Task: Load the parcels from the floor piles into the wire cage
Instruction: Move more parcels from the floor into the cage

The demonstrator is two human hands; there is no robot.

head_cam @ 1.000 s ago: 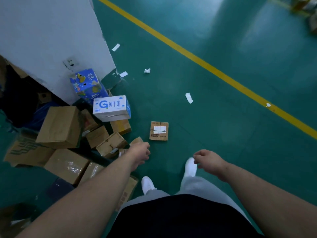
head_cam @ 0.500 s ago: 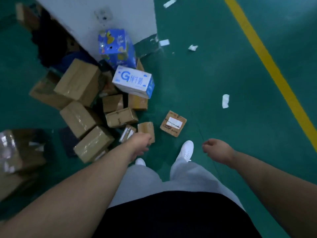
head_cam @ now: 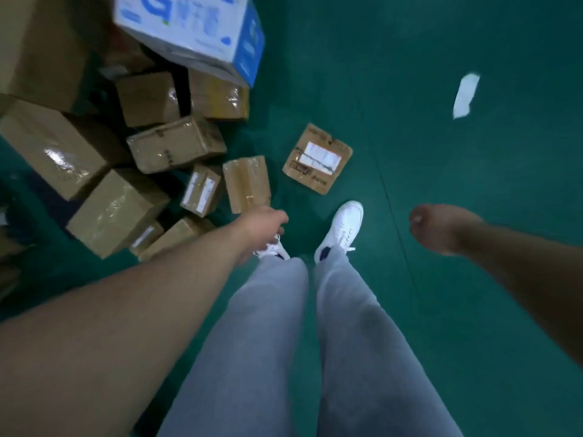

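Progress: judged early in a pick-up cycle. No parcel is held, and the wire cage is not seen in frame. The pile of brown cardboard parcels [head_cam: 110, 209] is spread over the left and upper left of the frame on the smooth green painted floor [head_cam: 441, 310]; all of it is left to be loaded. A flat, dog-eared brown cardboard parcel with white labels [head_cam: 317, 159] lies apart at centre.

Hands: the left hand [head_cam: 263, 222] is hung just below a small tape-wrapped brown box [head_cam: 247, 182], fingers loosely curled, nothing gripped. The right hand [head_cam: 440, 228], centre right, is loosely curled and empty.

Materials: most cartons are boxy, wrapped in glossy clear tape that glints. A white-and-blue printed carton [head_cam: 189, 29] is rested on top, upper left. A crumpled white paper scrap [head_cam: 466, 95] is noted upper right.
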